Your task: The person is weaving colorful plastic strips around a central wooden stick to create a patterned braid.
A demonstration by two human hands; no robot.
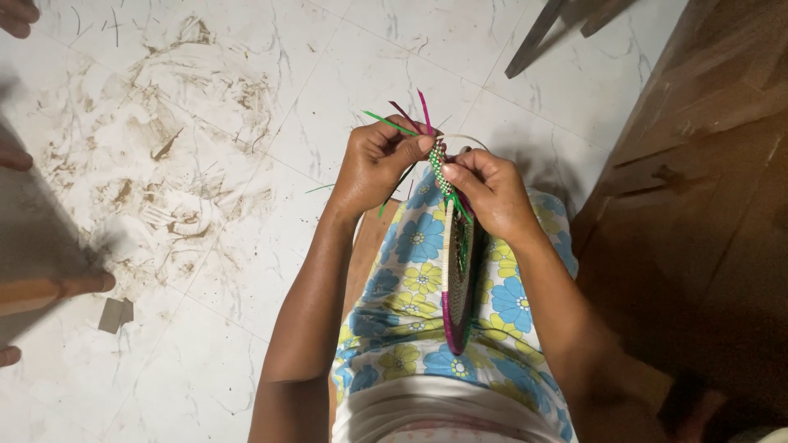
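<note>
Over the flowered lap, the left hand (373, 164) pinches green and magenta strips (404, 116) while the right hand (490, 190) grips the woven disc (457, 275) at its far rim — mid-weave, seemingly — needing a snug tuck next.

Glossy plastic strips (392, 123), woven disc (458, 271), smudged marble-look floor tiles (205, 164).

Below me lies a white marbled tile floor (246, 246) smeared with brown dirt; dark wooden furniture (706, 205) stands on my right.
</note>
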